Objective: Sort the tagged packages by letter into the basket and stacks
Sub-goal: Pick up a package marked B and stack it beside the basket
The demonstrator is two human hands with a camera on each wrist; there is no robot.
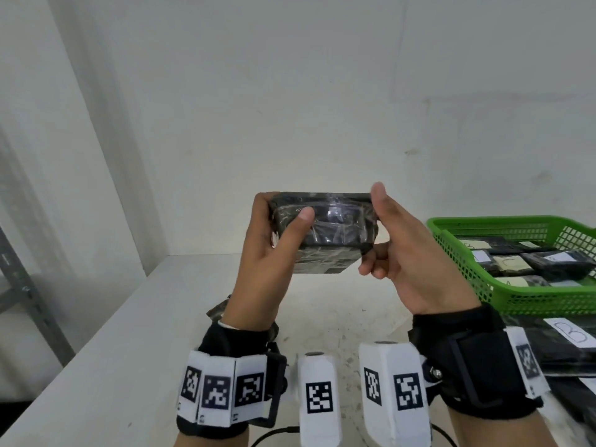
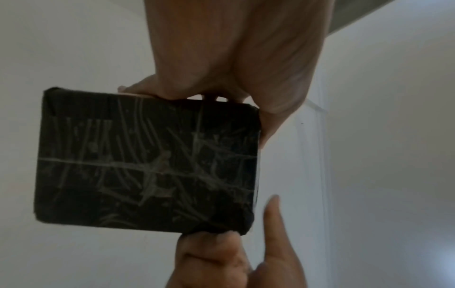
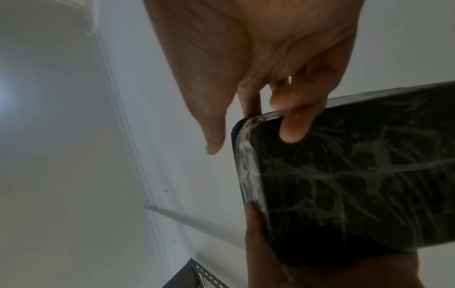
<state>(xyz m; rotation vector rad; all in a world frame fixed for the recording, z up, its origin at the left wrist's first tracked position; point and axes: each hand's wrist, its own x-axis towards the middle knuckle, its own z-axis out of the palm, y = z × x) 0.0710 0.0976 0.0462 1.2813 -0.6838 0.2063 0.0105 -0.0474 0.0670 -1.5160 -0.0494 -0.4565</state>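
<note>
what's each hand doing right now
Left hand: holding the black package, thumb on its near face.
Right hand: holding the same package by its right end, fingers curled round it.

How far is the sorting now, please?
Done: several tagged packages lie in the green basket, and one marked B lies beside it. In hand: both hands hold a black package, no tag visible. Left: placing it.

Both hands are raised in front of the chest, palms toward the camera, each wrist wrapped in a black strap with white marker blocks. The left hand (image 1: 267, 250) grips the black wrapped package (image 1: 325, 230) by its left end, thumb across the near face. The right hand (image 1: 409, 253) holds its right end with curled fingers, thumb upright and free.
</note>
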